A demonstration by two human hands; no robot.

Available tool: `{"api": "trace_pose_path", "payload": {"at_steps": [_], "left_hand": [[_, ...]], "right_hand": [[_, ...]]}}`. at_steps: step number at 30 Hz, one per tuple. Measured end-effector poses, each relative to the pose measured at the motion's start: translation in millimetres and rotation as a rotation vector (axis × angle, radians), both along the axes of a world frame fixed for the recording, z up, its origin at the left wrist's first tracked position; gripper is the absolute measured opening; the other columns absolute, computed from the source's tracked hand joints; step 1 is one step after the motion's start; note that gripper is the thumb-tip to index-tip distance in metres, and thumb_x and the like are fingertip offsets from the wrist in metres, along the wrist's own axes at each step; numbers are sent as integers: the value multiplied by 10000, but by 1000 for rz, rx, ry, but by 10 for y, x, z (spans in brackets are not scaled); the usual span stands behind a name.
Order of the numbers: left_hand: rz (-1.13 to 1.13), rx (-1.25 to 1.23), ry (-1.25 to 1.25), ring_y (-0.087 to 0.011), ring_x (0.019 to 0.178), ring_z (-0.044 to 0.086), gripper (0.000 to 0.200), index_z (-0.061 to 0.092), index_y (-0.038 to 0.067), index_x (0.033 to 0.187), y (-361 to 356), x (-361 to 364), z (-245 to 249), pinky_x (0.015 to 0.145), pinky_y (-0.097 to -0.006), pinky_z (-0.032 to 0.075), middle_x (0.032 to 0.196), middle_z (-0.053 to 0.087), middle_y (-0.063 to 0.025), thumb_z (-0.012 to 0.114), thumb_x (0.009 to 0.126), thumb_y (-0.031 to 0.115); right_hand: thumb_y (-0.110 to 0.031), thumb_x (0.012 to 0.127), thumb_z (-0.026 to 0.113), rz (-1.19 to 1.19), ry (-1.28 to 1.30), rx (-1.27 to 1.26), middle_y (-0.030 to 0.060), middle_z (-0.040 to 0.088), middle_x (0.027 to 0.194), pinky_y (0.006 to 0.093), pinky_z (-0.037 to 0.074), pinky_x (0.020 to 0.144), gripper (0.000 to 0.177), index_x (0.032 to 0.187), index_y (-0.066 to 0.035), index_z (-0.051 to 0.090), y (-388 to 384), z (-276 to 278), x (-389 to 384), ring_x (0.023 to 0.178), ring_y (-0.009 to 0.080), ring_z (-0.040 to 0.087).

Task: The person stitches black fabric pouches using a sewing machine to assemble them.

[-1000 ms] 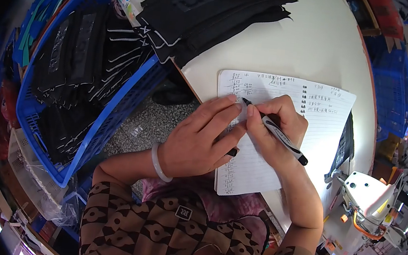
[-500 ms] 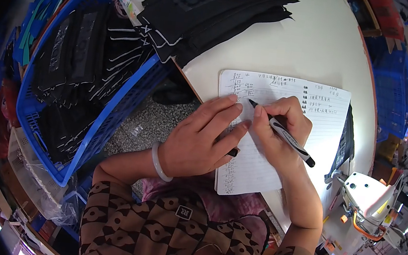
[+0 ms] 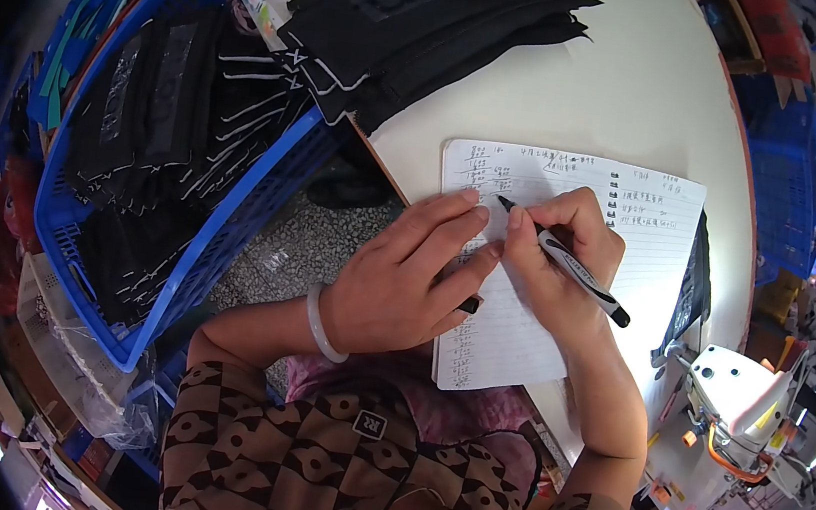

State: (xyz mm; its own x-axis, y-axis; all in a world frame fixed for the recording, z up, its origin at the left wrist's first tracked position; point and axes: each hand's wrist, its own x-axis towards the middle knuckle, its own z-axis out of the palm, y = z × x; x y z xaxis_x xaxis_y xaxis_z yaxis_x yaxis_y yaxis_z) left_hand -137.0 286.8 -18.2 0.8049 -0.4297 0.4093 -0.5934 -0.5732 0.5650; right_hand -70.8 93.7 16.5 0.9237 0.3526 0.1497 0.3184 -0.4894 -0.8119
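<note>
My right hand (image 3: 569, 258) grips a white-and-grey marker pen (image 3: 582, 271) with black ends. Its dark tip is right at the page of an open notebook (image 3: 509, 342), close to handwritten columns of numbers. My left hand (image 3: 406, 270) lies across the left page, fingers spread and stretched toward the pen tip. From beneath that hand pokes a small black end (image 3: 469, 304); the rest of this object is hidden. A pale bangle (image 3: 322, 324) circles the left wrist. Handwriting also covers the top of the right page.
A stack of black fabric pieces (image 3: 435, 16) lies on the white table (image 3: 640, 70) at the back. To the left stands a blue basket (image 3: 196, 261) full of black pieces with white cords. A white sewing machine (image 3: 740, 389) is at the right.
The pen tip and right hand have shifted very slightly over the page. The left hand stays in nearly the same place, and the whole view has moved a little.
</note>
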Motion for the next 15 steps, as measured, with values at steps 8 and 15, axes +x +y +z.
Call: {"api": "trace_pose_path", "payload": {"at_steps": [8, 15], "left_hand": [[-1, 8, 1, -451, 1332, 490, 627, 668, -28, 1252, 3, 2, 0, 1097, -512, 473, 1380, 506, -246, 767, 674, 193], [-4, 7, -2, -453, 1331, 490, 610, 668, -27, 1254, 6, 2, -11, 1098, -516, 471, 1378, 507, -248, 755, 697, 206]], "right_hand": [[-50, 900, 767, -35, 68, 51, -16, 616, 692, 193, 406, 549, 203, 861, -36, 568, -38, -41, -14, 610, 8, 497], [-47, 898, 770, -19, 41, 16, -24, 606, 701, 192, 394, 558, 208, 861, -34, 566, -14, 6, -5, 624, 9, 481]]}}
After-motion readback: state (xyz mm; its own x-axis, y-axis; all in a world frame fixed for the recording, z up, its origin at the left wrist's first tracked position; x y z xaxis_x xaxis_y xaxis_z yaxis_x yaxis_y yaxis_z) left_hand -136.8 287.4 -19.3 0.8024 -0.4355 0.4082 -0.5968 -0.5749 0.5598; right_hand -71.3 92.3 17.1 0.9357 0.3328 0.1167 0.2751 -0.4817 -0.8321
